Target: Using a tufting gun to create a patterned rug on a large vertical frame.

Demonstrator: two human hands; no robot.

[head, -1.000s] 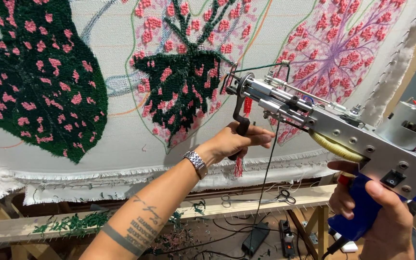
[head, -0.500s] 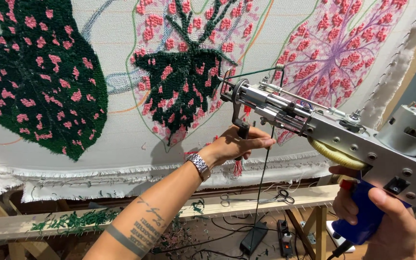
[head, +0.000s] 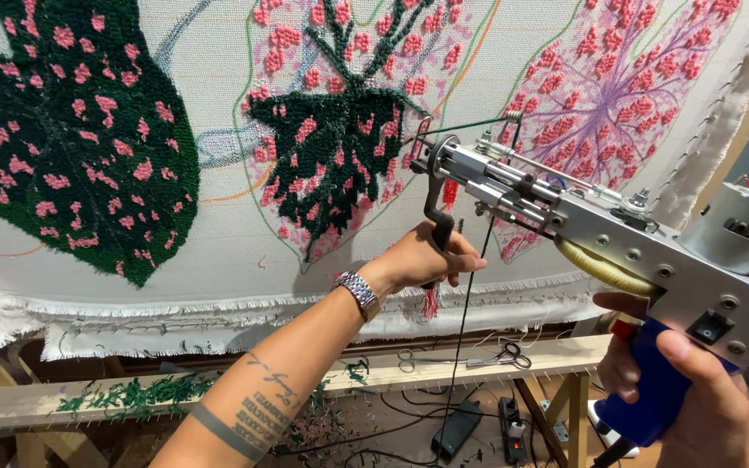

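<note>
Right now my right hand [head: 695, 394] sits closest to me at the lower right, fingers wrapped tight around the blue grip of the tufting gun [head: 600, 221]. Its silver body runs up and to the left, with the motor near the right edge and the needle end touching the cloth. Further out, my left hand [head: 422, 260] closes around the black front handle hanging under the gun's nose, a metal watch [head: 359, 293] on that wrist. Below, scissors [head: 470, 357] lie on the wooden frame rail [head: 166, 394]. Beyond everything stretches the backing cloth [head: 218, 95], tufted with dark green leaves spotted pink, the needle meeting the middle leaf's right edge.
</note>
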